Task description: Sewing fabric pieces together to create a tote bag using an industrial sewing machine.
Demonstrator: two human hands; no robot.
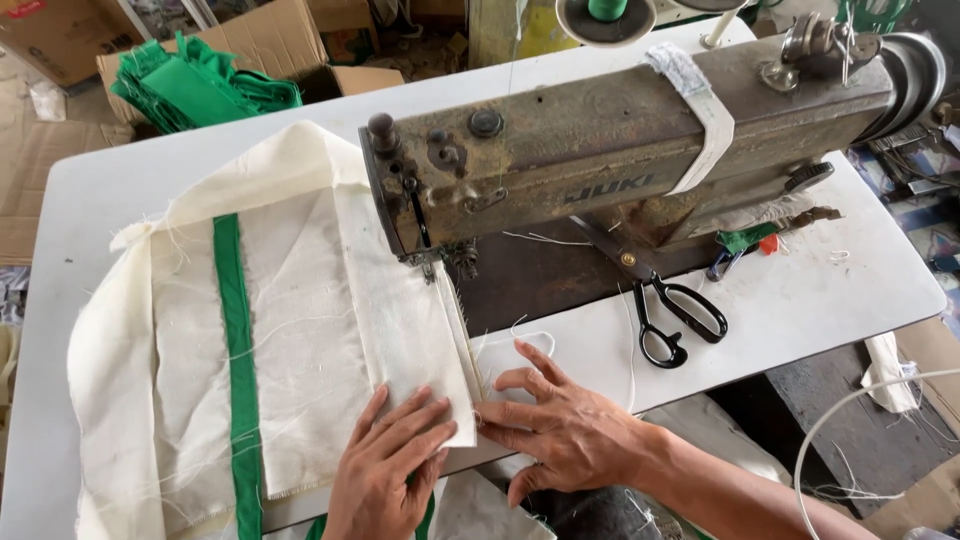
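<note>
A cream cloth with a green strip down it lies on the white table, its folded edge running under the needle of an old grey sewing machine. My left hand lies flat on the folded cloth near the table's front edge. My right hand rests beside it, fingers spread, fingertips touching the cloth's right edge. Neither hand grips anything.
Black scissors lie right of the machine base. A pile of green cloth pieces sits by a cardboard box behind the table. A green thread spool stands at the top. A white cord curves at lower right.
</note>
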